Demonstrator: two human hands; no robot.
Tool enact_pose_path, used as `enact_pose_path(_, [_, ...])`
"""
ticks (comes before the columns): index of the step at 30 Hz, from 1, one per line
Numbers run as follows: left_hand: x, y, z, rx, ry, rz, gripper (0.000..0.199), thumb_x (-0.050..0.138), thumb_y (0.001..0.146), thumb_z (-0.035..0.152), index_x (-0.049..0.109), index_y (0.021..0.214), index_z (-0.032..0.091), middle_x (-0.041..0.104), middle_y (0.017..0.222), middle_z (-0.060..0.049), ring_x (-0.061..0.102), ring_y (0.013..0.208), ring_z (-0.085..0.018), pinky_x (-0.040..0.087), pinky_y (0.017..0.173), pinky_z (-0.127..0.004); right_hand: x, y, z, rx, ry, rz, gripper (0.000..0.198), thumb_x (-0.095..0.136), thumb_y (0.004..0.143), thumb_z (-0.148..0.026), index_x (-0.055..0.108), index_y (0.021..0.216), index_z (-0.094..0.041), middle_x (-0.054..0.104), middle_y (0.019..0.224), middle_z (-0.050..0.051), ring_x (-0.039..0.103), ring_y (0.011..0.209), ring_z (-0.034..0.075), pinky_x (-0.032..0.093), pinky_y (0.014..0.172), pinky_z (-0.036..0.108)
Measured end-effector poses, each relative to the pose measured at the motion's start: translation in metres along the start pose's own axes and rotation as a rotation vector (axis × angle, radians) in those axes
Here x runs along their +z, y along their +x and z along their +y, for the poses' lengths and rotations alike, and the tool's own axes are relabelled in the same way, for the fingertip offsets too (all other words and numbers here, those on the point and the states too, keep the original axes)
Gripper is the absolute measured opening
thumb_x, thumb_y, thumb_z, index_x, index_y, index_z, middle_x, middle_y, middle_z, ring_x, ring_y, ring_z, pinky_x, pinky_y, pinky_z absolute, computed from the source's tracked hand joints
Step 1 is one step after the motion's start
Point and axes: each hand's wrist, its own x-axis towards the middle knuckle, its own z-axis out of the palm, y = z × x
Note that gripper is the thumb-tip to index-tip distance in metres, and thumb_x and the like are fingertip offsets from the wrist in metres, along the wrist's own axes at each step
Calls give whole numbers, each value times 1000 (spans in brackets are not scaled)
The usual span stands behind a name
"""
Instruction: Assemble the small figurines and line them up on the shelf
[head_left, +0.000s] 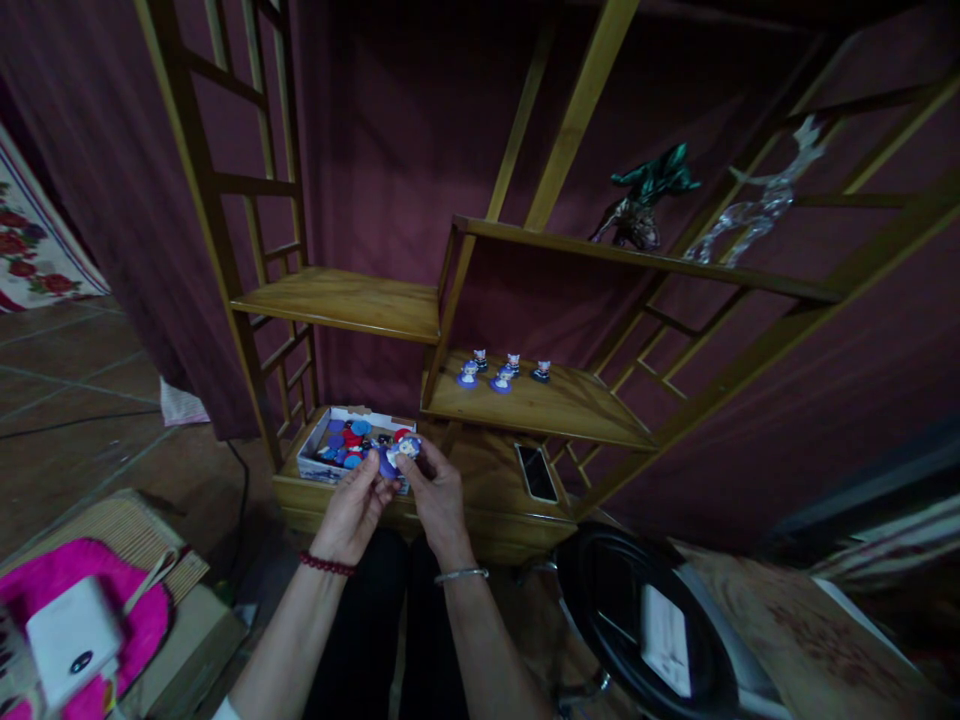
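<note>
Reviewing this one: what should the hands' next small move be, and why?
Probably raise the held figure toward the shelf where five figures stand, two of them also purple and white: the left hand and right hand both grasp it near the box, not yet on that shelf.

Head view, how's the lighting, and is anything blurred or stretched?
Head view: dim overall, maroon backdrop shadowy; same view: stretched and soft toward the edges, as at the white device; same view: the held purple figurine too small for fine detail.
</note>
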Motion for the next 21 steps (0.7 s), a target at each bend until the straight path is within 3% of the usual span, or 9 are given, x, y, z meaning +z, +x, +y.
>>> enact_pose_path(9, [1,-3,1,-34,-2,4,25,65,66,34,60,75,12,62,64,-2,56,54,-9,45,52,-19,-8,2,-2,-6,-91,-83,31,56,71,-32,61,99,-21,64,89,0,58,80,15,46,73,26])
enact_pose_path(14, [1,-6,3,-55,-7,-25,25,64,68,33,60,81,12,62,67,-3,56,54,-8,44,51,-18,-13,5,-8,-40,-159,-168,30,56,71,-30,60,100,-23,64,93,0,58,81,15,45,73,25])
enact_pose_path(21, [3,-7,3,-145,-34,25,27,55,75,36,60,83,10,63,68,-7,57,54,-9,45,50,-18,-18,9,-21,-124,-263,-260,30,56,72,-26,61,101,-26,63,97,0,56,88,17,44,77,28])
